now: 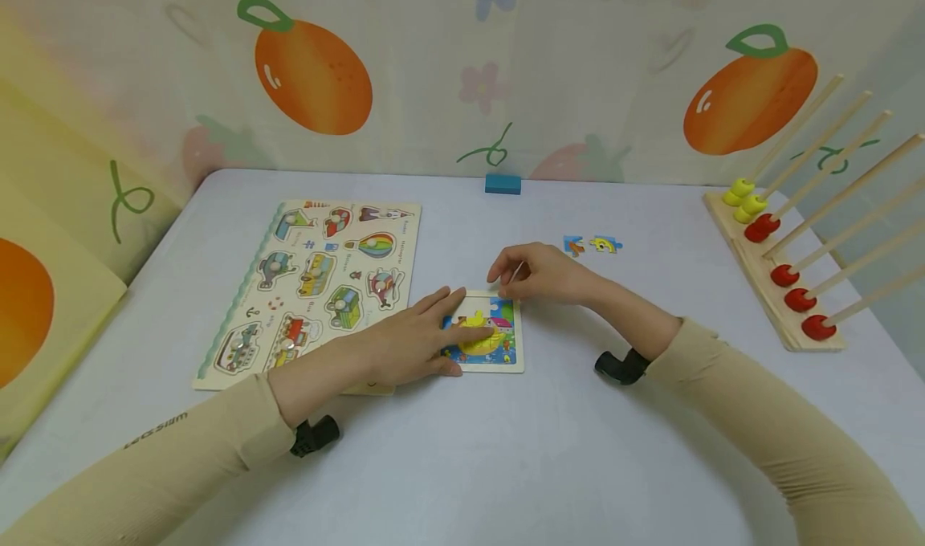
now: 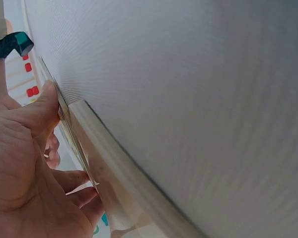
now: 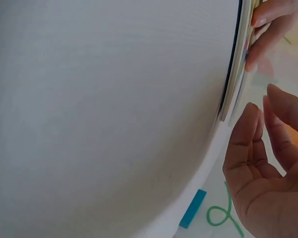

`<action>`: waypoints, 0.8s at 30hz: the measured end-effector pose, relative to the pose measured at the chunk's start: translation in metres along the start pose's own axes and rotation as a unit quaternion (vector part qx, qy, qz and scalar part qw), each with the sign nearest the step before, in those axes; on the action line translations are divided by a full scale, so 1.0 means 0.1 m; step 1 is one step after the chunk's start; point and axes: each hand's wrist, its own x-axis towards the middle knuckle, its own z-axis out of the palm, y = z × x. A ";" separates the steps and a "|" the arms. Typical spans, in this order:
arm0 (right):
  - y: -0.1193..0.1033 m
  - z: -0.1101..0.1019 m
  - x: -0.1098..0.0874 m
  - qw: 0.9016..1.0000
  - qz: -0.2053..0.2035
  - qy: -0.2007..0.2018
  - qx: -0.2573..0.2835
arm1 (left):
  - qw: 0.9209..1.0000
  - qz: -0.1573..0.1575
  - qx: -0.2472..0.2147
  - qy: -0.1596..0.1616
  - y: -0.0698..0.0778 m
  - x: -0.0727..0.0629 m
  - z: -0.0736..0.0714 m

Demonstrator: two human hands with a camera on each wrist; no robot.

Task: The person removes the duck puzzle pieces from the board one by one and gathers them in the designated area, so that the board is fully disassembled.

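Small jigsaw (image 1: 493,353) on the table (image 1: 549,458), just right of the vehicle board (image 1: 299,245).
Left hand (image 1: 408,341) laid over jigsaw, fingers spread, unclenched; right hand (image 1: 545,273) loosely bent above its upper right corner, nothing seen in grasp — 2 loose pieces (image 1: 605,245) just beyond.

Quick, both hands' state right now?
Left hand: open, resting on the square, multicoloured, pale-framed puzzle.
Right hand: open, fingers loosely curled, holding nothing visible.
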 end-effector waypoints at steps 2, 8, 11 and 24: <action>-0.02 0.01 0.00 1.000 -0.004 -0.009 -0.007 | 1.000 0.000 -0.001 0.000 0.00 0.00 0.00; -0.03 0.05 0.00 0.999 -0.001 -0.033 -0.023 | 1.000 -0.001 -0.004 -0.002 0.00 -0.01 0.00; -0.03 0.06 -0.01 0.999 0.000 -0.039 -0.036 | 1.000 -0.001 -0.008 -0.002 0.00 -0.01 0.00; 0.00 0.10 0.01 0.994 -0.028 -0.053 -0.089 | 1.000 0.001 -0.015 -0.002 -0.01 -0.01 0.00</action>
